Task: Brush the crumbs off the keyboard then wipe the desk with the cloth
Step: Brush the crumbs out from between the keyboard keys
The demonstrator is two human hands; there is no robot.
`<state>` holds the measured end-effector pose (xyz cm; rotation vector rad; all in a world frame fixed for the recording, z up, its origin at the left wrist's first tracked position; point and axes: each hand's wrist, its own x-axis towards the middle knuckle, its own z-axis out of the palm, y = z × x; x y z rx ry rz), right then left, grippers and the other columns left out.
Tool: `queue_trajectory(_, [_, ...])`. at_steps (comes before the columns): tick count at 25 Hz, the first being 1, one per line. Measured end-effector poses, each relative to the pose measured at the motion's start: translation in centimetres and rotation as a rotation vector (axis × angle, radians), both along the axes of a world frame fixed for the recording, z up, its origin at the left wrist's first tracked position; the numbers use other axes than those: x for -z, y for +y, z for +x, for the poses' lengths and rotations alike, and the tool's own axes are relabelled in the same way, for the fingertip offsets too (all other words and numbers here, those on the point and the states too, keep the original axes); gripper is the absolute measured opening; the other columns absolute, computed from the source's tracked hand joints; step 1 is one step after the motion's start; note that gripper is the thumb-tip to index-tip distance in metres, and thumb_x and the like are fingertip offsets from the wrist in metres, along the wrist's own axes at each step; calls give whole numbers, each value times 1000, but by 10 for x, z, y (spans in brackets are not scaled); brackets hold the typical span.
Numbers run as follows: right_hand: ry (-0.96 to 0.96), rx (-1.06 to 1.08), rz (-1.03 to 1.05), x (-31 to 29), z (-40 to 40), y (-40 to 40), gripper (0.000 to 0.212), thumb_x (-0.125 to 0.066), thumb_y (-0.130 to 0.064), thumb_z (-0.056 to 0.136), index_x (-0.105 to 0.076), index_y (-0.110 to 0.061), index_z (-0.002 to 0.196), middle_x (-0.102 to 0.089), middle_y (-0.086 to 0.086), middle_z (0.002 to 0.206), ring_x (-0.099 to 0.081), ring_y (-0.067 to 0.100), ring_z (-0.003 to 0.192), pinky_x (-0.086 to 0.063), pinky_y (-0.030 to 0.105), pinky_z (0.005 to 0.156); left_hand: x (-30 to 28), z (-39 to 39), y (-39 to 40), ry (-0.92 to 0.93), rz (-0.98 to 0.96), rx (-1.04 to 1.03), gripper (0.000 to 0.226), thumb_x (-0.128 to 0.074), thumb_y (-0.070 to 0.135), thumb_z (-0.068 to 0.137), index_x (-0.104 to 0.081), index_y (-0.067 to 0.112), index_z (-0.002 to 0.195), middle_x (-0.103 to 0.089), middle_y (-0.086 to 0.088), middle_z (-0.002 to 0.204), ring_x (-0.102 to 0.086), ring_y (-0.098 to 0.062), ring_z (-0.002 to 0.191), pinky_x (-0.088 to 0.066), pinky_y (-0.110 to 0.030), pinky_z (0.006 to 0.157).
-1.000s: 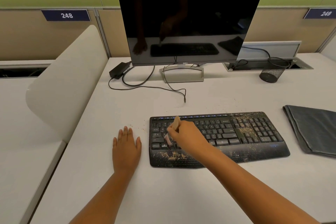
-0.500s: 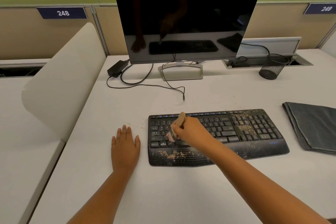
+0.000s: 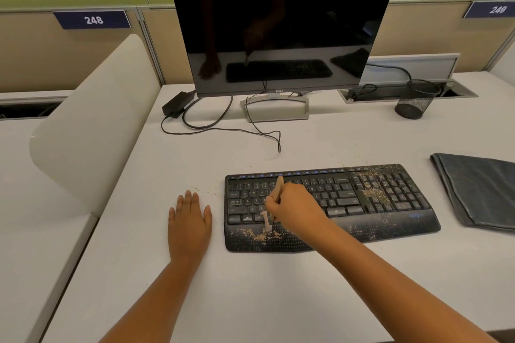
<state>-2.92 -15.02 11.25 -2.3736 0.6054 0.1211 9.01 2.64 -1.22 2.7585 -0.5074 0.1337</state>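
Left hand (image 3: pixel 189 221) was just lying flat on the worktop (image 3: pixel 250 295), palm down, fingers spread out loose, right beside the left end of the keyboard (image 3: pixel 328 206) without touching it. Right hand (image 3: pixel 295 207) was reaching in across the left half of the keys, fist curled tight round a small wooden-handled brush (image 3: pixel 274 200), handle poking up toward the monitor (image 3: pixel 281 28), pale bristles down at the bottom key row near the palm rest. Keyboard's black and sat square in front of the screen, pretty messy: crumbs (image 3: pixel 257 234) piled on the palm rest by the bristles, a thick patch over the number pad end, plus a few specks on the worktop off its left corner. The folded grey cloth (image 3: pixel 476 192) sat off to the right, well apart from the keyboard, running out of view. Loads of bare worktop in front near the front edge, and a white divider panel (image 3: pixel 92 131) closing off the left side.
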Motion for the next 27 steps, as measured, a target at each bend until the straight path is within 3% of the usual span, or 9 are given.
queue_trajectory(2, [-35,-11,-15,-1,2,2,37,-44,-26,99,-48,-15,64,-47,-2,54,-37,9,42,-29,14,40,0,1,1,12,-14,11,56,-29,40,97,-32,8,142,-27,-8,151,-18,-22,141,-11,-38,115])
queue_trajectory(6, [-157,-68,165,9,12,22,28,-46,-30,97,-67,-13,105,-59,-6,68,-45,2,48,-35,11,45,-2,-2,4,40,-40,48,77,-12,60,84,-31,13,143,-24,-2,152,-13,-19,142,-7,-36,115])
queue_trajectory(8, [-170,-104,180,16,11,27,29,-47,-31,97,-68,-14,109,-62,-5,75,-46,1,49,-35,11,47,-2,-1,5,54,-26,59,89,-4,69,77,-28,15,144,-21,-1,153,-11,-17,143,-5,-34,115])
queue_trajectory(12, [-161,-62,147,17,-5,6,30,-46,-29,98,-69,-10,101,-56,-13,63,-46,-1,41,-35,10,40,-3,-1,6,62,18,70,90,-9,71,77,-27,15,144,-19,-2,154,-9,-18,143,-5,-35,115])
queue_trajectory(16, [-28,5,20,11,-18,-25,30,-47,-29,97,-66,-6,94,-57,0,62,-44,8,46,-37,19,44,-3,-2,5,57,62,73,85,-16,66,79,-25,14,145,-18,-3,154,-9,-19,143,-6,-36,116])
queue_trajectory(19, [-98,33,17,3,-13,-27,32,-46,-31,98,-66,-6,94,-64,9,73,-49,12,53,-41,22,51,-2,0,5,59,71,74,85,-16,67,79,-26,14,145,-18,-3,154,-9,-20,143,-6,-36,116])
queue_trajectory(21, [-151,26,58,2,-9,-20,32,-45,-31,98,-67,-8,95,-62,5,74,-47,9,52,-39,15,49,-1,0,5,56,77,76,84,-16,70,84,-25,14,145,-17,-3,154,-8,-20,143,-6,-37,116])
queue_trajectory(23, [-135,5,70,6,-10,-12,30,-45,-30,98,-65,-11,89,-57,-1,66,-46,8,51,-40,19,51,-1,0,5,59,76,76,83,-17,69,84,-25,14,145,-17,-3,154,-8,-20,143,-6,-37,116])
queue_trajectory(27, [-60,-45,46,11,-23,-5,37,-42,-27,99,-51,-18,64,-46,-7,53,-38,5,44,-29,13,42,-1,-1,5,46,67,74,85,-16,68,79,-26,14,144,-19,-3,154,-10,-20,143,-6,-36,115])
